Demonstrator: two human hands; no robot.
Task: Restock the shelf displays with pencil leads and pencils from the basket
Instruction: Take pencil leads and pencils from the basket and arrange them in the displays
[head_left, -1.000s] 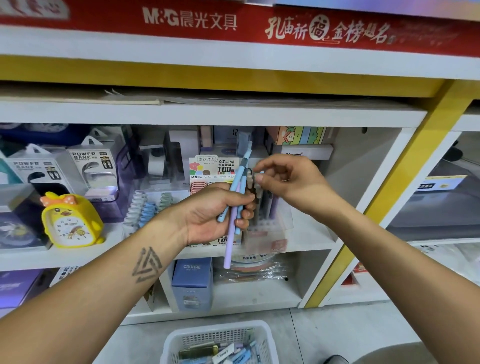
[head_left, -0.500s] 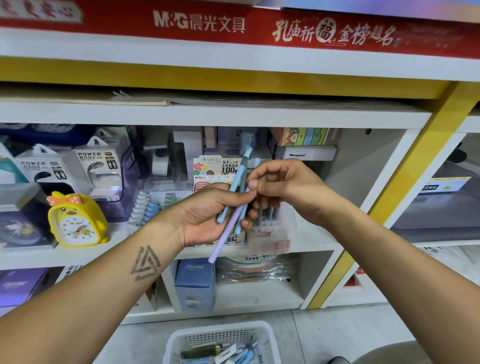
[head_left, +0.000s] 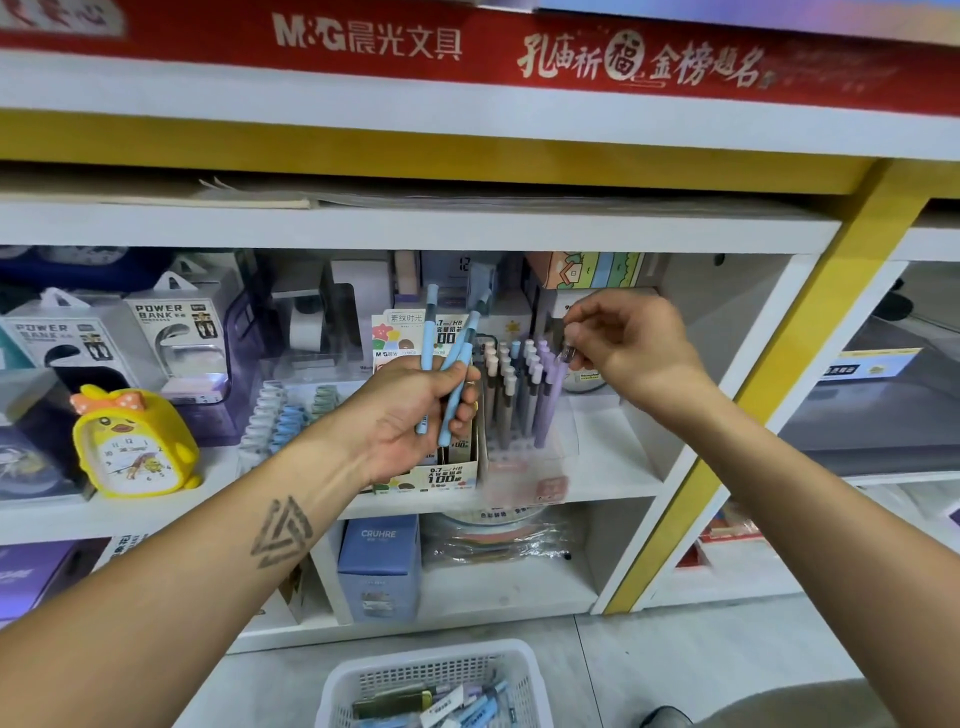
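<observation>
We note left hand (head_left: 415, 410) closed round blue pencils (head_left: 457, 379); right hand (head_left: 628, 348) pinching purple pencil (head_left: 550, 400) top, its tip in clear display stand (head_left: 519, 467); basket (head_left: 363, 670) below.

Pencil display (head_left: 519, 410) on shelf (head_left: 608, 467); lead box (head_left: 447, 470) at its 9 o'clock, basket (head_left: 436, 670) on the floor at 6.

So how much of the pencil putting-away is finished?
Partly. Done: the clear stand already holds many upright pencils. In hand: the right hand is lowering a purple pencil into it, and the left hand grips blue pencils. Left: the basket on the floor has more stock inside.
</observation>
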